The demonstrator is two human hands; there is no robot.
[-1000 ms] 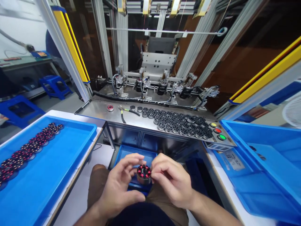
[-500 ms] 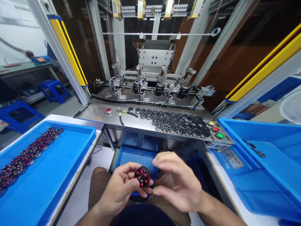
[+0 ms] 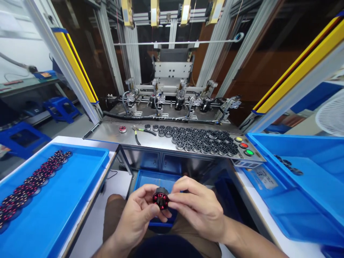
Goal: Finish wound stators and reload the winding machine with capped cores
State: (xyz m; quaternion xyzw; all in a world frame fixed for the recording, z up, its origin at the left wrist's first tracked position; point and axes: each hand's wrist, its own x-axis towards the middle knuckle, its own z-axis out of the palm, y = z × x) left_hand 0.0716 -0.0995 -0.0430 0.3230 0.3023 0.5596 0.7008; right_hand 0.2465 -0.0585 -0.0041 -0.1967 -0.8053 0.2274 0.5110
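In front of my lap, my left hand [image 3: 142, 206] grips a motor stator [image 3: 161, 201] with red windings and a black outer body, its wound face tilted up towards me. Thumb and fingers wrap its left side and underside. My right hand [image 3: 197, 208] is closed in a pinch at the stator's right edge, fingertips touching or almost touching it. Whatever lies between those fingertips is hidden. Wound stators [image 3: 40, 175] lie in rows in the shallow blue tray [image 3: 80, 182] to my left. Bare dark stators [image 3: 197, 139] crowd the metal ledge [image 3: 113, 134] ahead.
Cutting pliers [image 3: 139, 134] with yellow-green and black handles and one red-wound stator [image 3: 123, 129] rest on the ledge. Yellow, red and green buttons [image 3: 243, 145] sit at its right end. A winding machine [image 3: 174, 96] stands behind. A deep blue bin [image 3: 303, 208] is at right.
My right hand has moved left to the stator, its spread fingers closing into a pinch at the edge where thin wires showed before. My left hand keeps its hold, the stator slightly turned.
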